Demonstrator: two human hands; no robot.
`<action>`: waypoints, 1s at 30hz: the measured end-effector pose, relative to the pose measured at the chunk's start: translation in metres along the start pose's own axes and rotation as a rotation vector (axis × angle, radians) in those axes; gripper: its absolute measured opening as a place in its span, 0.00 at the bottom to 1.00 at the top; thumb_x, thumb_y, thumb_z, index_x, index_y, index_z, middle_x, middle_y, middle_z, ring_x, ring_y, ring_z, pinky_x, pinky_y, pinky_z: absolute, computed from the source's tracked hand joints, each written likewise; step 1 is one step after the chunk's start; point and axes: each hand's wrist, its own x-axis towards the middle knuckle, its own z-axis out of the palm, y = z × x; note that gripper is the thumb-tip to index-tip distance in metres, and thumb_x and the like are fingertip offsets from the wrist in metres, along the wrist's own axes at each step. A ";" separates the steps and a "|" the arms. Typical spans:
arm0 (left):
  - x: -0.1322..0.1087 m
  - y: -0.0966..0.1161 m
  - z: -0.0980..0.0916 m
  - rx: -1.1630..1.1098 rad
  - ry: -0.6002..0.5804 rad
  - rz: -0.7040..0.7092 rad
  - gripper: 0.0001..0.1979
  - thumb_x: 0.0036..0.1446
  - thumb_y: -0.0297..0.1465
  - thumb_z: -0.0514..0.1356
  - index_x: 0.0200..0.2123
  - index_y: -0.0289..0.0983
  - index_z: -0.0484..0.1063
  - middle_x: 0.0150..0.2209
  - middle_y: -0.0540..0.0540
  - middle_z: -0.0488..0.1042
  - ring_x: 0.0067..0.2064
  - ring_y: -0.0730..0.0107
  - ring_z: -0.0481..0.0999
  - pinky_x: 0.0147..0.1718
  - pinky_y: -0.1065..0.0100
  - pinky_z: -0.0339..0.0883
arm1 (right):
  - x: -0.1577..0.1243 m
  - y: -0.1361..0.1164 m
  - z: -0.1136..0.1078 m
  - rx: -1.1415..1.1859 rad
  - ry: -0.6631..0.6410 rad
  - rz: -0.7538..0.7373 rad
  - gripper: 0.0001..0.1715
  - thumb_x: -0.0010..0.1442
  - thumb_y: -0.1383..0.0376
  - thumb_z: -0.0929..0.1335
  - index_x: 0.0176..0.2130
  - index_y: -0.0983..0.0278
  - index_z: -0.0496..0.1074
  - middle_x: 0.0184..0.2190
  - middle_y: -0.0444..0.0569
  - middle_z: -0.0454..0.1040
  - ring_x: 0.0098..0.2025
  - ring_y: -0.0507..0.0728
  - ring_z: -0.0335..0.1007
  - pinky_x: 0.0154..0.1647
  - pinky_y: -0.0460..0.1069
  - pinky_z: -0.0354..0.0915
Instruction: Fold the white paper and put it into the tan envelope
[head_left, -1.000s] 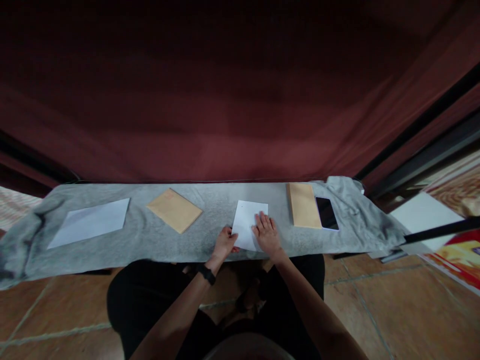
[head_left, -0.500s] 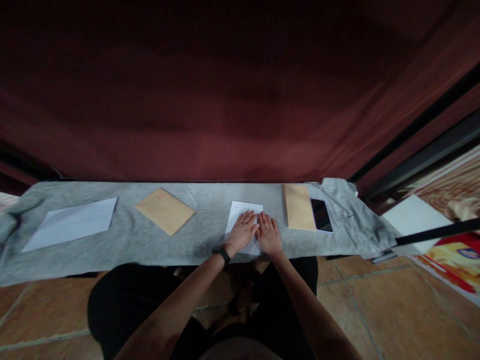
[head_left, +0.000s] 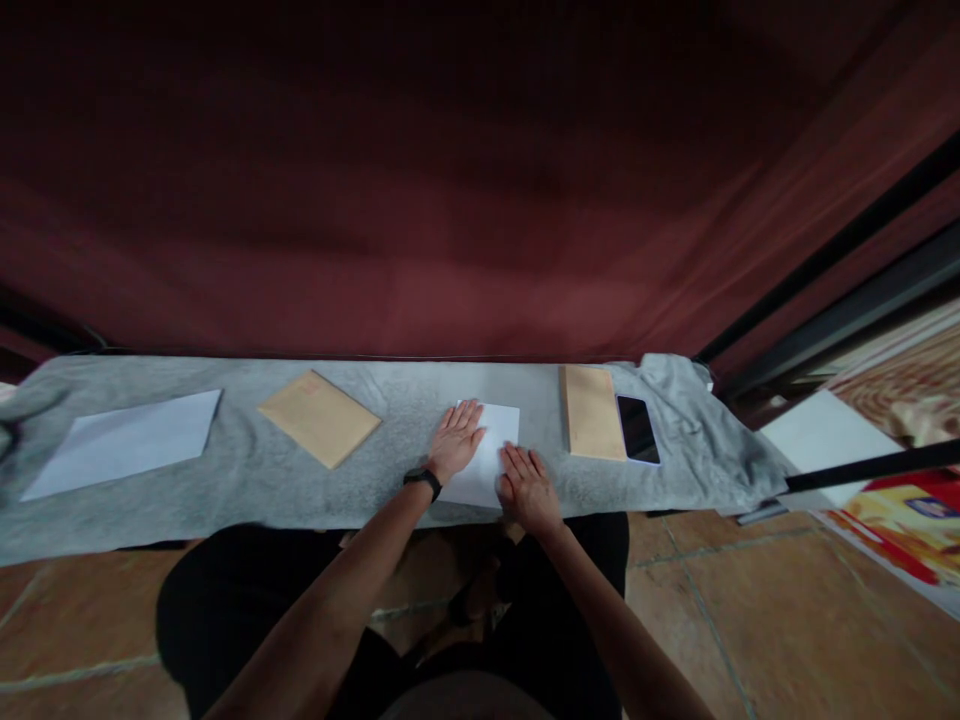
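I see paper (head_left: 481,470) lengthwise toward twelve-thirty, six-o'clock edge near the cloth (head_left: 541,412) border, room at two; left hand (head_left: 453,444), right hand (head_left: 529,490) atop, fingers slightly apart.

The left hand (head_left: 454,442) and right hand (head_left: 531,492), touching side by side a moment earlier, have parted over the white paper (head_left: 488,465): the left lies toward ten o'clock, the right at its four o'clock edge.
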 end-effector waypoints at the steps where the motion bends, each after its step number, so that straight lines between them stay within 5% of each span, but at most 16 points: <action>1: -0.008 -0.004 -0.002 0.010 0.007 -0.004 0.28 0.70 0.39 0.44 0.69 0.36 0.56 0.69 0.41 0.57 0.71 0.59 0.51 0.69 0.53 0.42 | -0.005 0.000 -0.002 0.007 -0.009 -0.030 0.30 0.70 0.63 0.60 0.68 0.67 0.57 0.67 0.56 0.61 0.68 0.62 0.57 0.70 0.61 0.48; 8: -0.083 -0.021 -0.019 0.028 -0.032 0.114 0.28 0.70 0.43 0.46 0.68 0.39 0.56 0.70 0.43 0.56 0.72 0.58 0.50 0.69 0.51 0.42 | -0.032 0.004 -0.017 0.035 -0.110 -0.187 0.40 0.66 0.54 0.67 0.69 0.67 0.54 0.70 0.61 0.52 0.70 0.67 0.52 0.70 0.64 0.49; 13: -0.118 -0.020 -0.030 -0.026 -0.111 0.239 0.31 0.68 0.46 0.51 0.69 0.40 0.55 0.70 0.43 0.54 0.72 0.60 0.50 0.69 0.52 0.44 | -0.031 0.005 -0.017 0.080 -0.106 -0.147 0.40 0.63 0.58 0.69 0.68 0.65 0.57 0.69 0.58 0.56 0.69 0.65 0.54 0.69 0.64 0.51; 22: -0.120 0.000 -0.039 -0.076 -0.132 0.193 0.24 0.64 0.35 0.58 0.61 0.35 0.66 0.64 0.38 0.66 0.66 0.59 0.63 0.64 0.57 0.58 | -0.025 0.009 -0.018 0.120 -0.144 -0.121 0.32 0.64 0.59 0.68 0.64 0.64 0.64 0.66 0.56 0.62 0.67 0.63 0.59 0.69 0.63 0.53; 30: -0.115 0.007 -0.050 -0.090 -0.143 0.148 0.20 0.62 0.25 0.57 0.58 0.36 0.70 0.61 0.39 0.71 0.62 0.61 0.70 0.63 0.59 0.61 | -0.021 0.007 -0.022 0.061 -0.128 -0.178 0.27 0.61 0.67 0.69 0.60 0.63 0.70 0.64 0.56 0.66 0.64 0.62 0.64 0.67 0.62 0.57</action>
